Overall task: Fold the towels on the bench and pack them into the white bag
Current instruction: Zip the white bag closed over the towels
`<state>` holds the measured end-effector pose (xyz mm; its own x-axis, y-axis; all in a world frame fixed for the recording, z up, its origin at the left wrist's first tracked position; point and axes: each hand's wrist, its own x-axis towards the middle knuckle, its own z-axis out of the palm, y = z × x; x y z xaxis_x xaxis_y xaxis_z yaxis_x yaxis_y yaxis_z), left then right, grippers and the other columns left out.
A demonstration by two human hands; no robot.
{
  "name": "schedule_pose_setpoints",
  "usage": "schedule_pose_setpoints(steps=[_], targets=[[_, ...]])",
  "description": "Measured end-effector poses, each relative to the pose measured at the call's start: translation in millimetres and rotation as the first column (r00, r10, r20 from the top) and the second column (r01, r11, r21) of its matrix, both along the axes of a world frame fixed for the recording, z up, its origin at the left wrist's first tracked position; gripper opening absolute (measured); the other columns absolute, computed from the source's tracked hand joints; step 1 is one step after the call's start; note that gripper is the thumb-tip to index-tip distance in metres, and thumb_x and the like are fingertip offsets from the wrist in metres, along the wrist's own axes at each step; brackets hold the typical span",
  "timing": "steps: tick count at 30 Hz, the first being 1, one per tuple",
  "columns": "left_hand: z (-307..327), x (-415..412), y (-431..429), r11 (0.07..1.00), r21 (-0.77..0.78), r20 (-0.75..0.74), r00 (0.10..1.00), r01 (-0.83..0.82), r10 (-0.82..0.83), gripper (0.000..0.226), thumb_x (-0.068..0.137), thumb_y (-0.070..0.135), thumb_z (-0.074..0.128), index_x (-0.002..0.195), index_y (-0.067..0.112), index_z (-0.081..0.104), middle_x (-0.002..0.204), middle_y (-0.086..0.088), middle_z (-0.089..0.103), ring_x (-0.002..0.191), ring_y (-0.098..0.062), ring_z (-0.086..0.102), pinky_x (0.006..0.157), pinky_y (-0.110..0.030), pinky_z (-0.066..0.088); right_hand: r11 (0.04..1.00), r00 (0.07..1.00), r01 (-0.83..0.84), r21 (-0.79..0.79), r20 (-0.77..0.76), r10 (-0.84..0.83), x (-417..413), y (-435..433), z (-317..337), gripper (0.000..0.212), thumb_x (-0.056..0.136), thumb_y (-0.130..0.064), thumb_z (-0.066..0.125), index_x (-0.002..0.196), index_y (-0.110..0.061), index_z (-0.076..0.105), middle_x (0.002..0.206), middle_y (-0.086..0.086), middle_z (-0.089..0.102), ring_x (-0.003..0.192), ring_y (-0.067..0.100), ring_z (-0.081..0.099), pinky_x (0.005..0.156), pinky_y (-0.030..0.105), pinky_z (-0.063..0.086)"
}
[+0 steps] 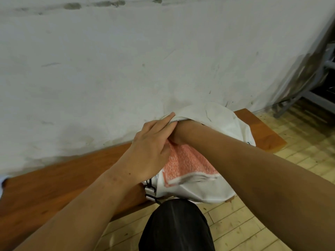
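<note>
Just beyond a black-clad knee (pixel 176 225), the white bag (pixel 226 127) is seen lying on the bench (pixel 54 187), its zip edge gripped by the left hand (pixel 152 147), an orange towel (pixel 188 163) lodged in its mouth, the right hand buried inside, its grasp not discernible.

Scuffed white wall (pixel 126 60), yellowish plank floor (pixel 253 223)

Nothing readable here, honestly. The white bag (pixel 223 122) has a tiny dark mark (pixel 248 143) near its right edge, but it's way too small to make out.
</note>
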<state>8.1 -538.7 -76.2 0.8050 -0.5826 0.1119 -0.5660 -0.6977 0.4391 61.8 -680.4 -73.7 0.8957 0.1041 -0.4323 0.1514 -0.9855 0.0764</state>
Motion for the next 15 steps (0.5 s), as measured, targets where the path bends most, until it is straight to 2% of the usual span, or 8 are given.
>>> schedule_pose_setpoints(steps=[3, 5, 9, 10, 12, 13, 14, 15], targets=[[6, 1, 2, 0.999, -0.026, -0.017, 1.0, -0.018, 0.018, 0.073, 0.096, 0.013, 0.042, 0.158, 0.039, 0.015, 0.163, 0.03, 0.005, 0.144, 0.003, 0.005, 0.122, -0.035, 0.02, 0.964, 0.978, 0.21, 0.162, -0.023, -0.209, -7, -4, 26, 0.037, 0.104, -0.029, 0.053, 0.135, -0.011, 0.058, 0.136, 0.012, 0.061, 0.127, 0.032, 0.057, 0.09, 0.04, 0.044], [9, 2, 3, 0.998, -0.041, -0.035, 0.999, -0.04, 0.039, 0.074, 0.096, 0.011, 0.042, 0.159, 0.039, 0.013, 0.163, 0.029, 0.004, 0.144, 0.004, 0.004, 0.123, -0.036, 0.019, 0.973, 0.985, 0.169, 0.159, -0.004, -0.171, -4, -3, 32, 0.035, 0.101, -0.033, 0.058, 0.128, -0.011, 0.063, 0.128, 0.01, 0.065, 0.12, 0.032, 0.061, 0.082, 0.039, 0.044], [14, 3, 3, 0.993, -0.093, -0.051, 0.996, -0.074, 0.069, 0.073, 0.097, 0.007, 0.039, 0.159, 0.038, 0.015, 0.163, 0.029, 0.005, 0.144, 0.006, 0.005, 0.123, -0.037, 0.02, 0.943, 0.969, 0.232, 0.237, 0.031, -0.246, -1, 1, 39, 0.035, 0.104, -0.03, 0.053, 0.132, -0.011, 0.061, 0.13, 0.01, 0.064, 0.124, 0.032, 0.059, 0.095, 0.039, 0.048], [14, 2, 3, 0.992, -0.1, -0.05, 0.996, -0.072, 0.068, 0.072, 0.097, 0.007, 0.038, 0.159, 0.037, 0.017, 0.163, 0.029, 0.006, 0.144, 0.005, 0.005, 0.123, -0.037, 0.02, 0.936, 0.962, 0.259, 0.239, 0.017, -0.271, -4, 10, 30, 0.035, 0.106, -0.024, 0.05, 0.136, -0.009, 0.057, 0.129, 0.01, 0.063, 0.13, 0.034, 0.055, 0.099, 0.039, 0.048], [12, -2, 2, 0.997, -0.066, -0.017, 1.0, -0.027, 0.026, 0.069, 0.097, 0.008, 0.037, 0.158, 0.035, 0.02, 0.163, 0.029, 0.006, 0.146, 0.002, 0.006, 0.123, -0.036, 0.02, 0.935, 0.933, 0.354, -0.019, 0.083, -0.351, -19, 41, 7, 0.044, 0.099, 0.012, 0.047, 0.142, 0.005, 0.046, 0.123, 0.013, 0.06, 0.141, 0.038, 0.043, 0.102, 0.034, 0.048], [9, -5, 2, 0.999, -0.035, 0.004, 1.0, 0.007, -0.007, 0.068, 0.097, 0.009, 0.036, 0.158, 0.035, 0.02, 0.163, 0.029, 0.006, 0.146, 0.002, 0.006, 0.124, -0.033, 0.018, 0.907, 0.908, 0.418, 0.041, -0.052, -0.416, -38, 61, -1, 0.06, 0.085, 0.034, 0.044, 0.141, 0.015, 0.039, 0.129, 0.021, 0.055, 0.142, 0.04, 0.04, 0.108, 0.034, 0.046], [7, -7, 2, 0.999, -0.011, 0.014, 0.999, 0.032, -0.032, 0.067, 0.098, 0.01, 0.037, 0.158, 0.034, 0.019, 0.163, 0.029, 0.005, 0.146, 0.002, 0.006, 0.123, -0.029, 0.016, 0.876, 0.877, 0.479, 0.056, -0.061, -0.476, -46, 72, -12, 0.071, 0.072, 0.046, 0.039, 0.139, 0.022, 0.034, 0.137, 0.03, 0.049, 0.142, 0.043, 0.039, 0.113, 0.037, 0.042], [5, -9, 3, 0.999, 0.002, 0.009, 0.999, 0.042, -0.042, 0.067, 0.098, 0.011, 0.037, 0.158, 0.035, 0.018, 0.163, 0.029, 0.004, 0.146, 0.003, 0.005, 0.122, -0.024, 0.014, 0.869, 0.868, 0.494, 0.008, 0.056, -0.494, -49, 84, -24, 0.075, 0.067, 0.051, 0.035, 0.137, 0.026, 0.03, 0.139, 0.035, 0.044, 0.142, 0.046, 0.038, 0.115, 0.04, 0.041]])
